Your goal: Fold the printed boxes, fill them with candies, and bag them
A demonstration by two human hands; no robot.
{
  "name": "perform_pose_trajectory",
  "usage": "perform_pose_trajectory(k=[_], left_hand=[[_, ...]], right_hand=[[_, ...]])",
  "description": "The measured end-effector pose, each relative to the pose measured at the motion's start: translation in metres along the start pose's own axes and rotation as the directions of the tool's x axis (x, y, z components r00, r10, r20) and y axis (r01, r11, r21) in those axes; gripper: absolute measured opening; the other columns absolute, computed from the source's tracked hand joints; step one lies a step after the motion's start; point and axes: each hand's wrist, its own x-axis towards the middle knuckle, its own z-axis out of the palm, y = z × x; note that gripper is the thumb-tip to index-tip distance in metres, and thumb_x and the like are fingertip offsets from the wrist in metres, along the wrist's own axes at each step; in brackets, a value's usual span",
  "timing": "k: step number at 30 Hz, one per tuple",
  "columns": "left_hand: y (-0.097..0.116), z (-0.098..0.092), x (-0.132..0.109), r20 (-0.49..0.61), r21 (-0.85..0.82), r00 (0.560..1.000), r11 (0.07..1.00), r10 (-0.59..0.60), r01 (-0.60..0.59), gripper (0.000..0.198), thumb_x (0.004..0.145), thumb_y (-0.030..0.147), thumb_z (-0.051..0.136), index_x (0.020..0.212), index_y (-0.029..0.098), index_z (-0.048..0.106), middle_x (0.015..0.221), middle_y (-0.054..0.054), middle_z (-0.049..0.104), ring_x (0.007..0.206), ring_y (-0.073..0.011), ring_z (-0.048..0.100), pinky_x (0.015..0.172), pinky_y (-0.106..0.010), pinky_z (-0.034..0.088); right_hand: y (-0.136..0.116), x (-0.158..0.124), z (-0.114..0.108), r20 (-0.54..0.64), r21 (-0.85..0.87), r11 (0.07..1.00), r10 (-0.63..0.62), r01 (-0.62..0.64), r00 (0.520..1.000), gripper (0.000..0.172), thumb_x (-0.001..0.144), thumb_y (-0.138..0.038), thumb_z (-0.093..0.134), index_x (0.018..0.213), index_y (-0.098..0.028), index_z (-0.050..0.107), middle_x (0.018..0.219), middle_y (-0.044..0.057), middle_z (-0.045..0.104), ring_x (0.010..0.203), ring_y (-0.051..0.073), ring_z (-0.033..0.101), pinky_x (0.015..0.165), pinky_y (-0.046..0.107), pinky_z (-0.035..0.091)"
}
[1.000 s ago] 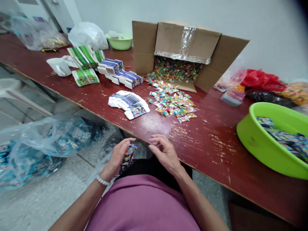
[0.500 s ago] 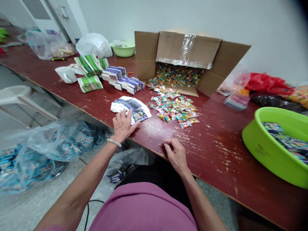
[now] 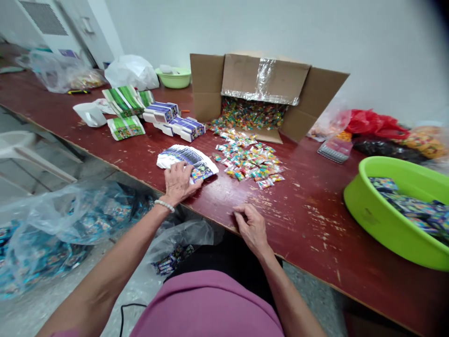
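My left hand (image 3: 178,181) lies over the near edge of a fanned stack of flat printed cards (image 3: 196,161), which look like folded cartons in white, purple and blue. Its fingers are apart and bent a little, touching the stack without wrapping round it; a beaded bracelet is on the wrist. At the table's front edge rests my right hand (image 3: 253,228), fingers curled in and thumb close to the index finger, with nothing visible in them. Between the hands and an open cardboard box (image 3: 268,79) is a spread of small wrapped candies (image 3: 250,159); more candies fill the box.
Bundles of green cartons (image 3: 125,127) and purple cartons (image 3: 187,128) stand left of the box, beside a white mug (image 3: 90,115). A green tub (image 3: 379,224) with printed packets is at the right. Plastic bags of blue packets (image 3: 101,206) lie below the table (image 3: 301,201).
The view has shifted slightly, so the table's things sit a little further left. My left hand's fingers have drawn in slightly on the fanned stack; my right hand stays at the table edge.
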Motion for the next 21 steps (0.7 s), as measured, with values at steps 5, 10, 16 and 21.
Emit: perform_pose_trajectory(k=[5,10,16,21], left_hand=[[0.012,-0.009,-0.009,-0.077,-0.090,0.996,0.996,-0.035,0.028,0.054,0.079,0.049,0.064,0.123,0.017,0.062,0.131,-0.017,0.059,0.115,-0.0359,0.050,0.090,-0.043,0.035],[0.046,-0.027,-0.052,-0.029,-0.318,0.996,0.944,0.081,-0.086,0.051,0.080,0.047,0.064,0.121,0.018,0.060,0.116,-0.013,0.068,0.104,-0.0319,0.058,0.090,-0.041,0.038],[0.070,-0.049,-0.109,0.396,-0.819,0.918,0.464,0.032,0.338,0.050,0.077,0.049,0.073,0.118,0.022,0.061,0.098,-0.008,0.071,0.084,-0.0235,0.065,0.076,-0.033,0.047],[0.063,-0.067,-0.106,0.680,-0.588,0.550,-0.086,0.485,0.804,0.038,0.081,0.045,0.071,0.103,0.014,0.070,0.096,-0.011,0.074,0.079,-0.0189,0.069,0.071,-0.027,0.050]], right_hand=[[0.000,0.001,-0.001,-0.010,0.050,0.997,0.058,-0.058,0.998,0.014,0.087,-0.025,0.056,0.085,-0.021,0.070,0.088,0.005,0.071,0.085,0.021,0.065,0.081,0.034,0.049],[-0.009,0.001,0.003,0.020,0.456,0.813,0.397,-0.362,0.917,0.043,0.080,-0.044,0.069,0.116,-0.022,0.062,0.101,0.005,0.070,0.078,0.018,0.066,0.072,0.033,0.055],[-0.029,-0.005,-0.001,0.253,0.700,0.504,0.488,-0.507,0.835,0.038,0.075,-0.044,0.078,0.102,-0.021,0.063,0.084,-0.001,0.069,0.066,0.014,0.062,0.061,0.026,0.053],[-0.053,-0.005,-0.012,0.360,0.604,0.666,0.262,-0.438,0.895,0.030,0.083,-0.041,0.071,0.104,-0.021,0.067,0.086,0.001,0.069,0.071,0.013,0.059,0.064,0.024,0.049]])
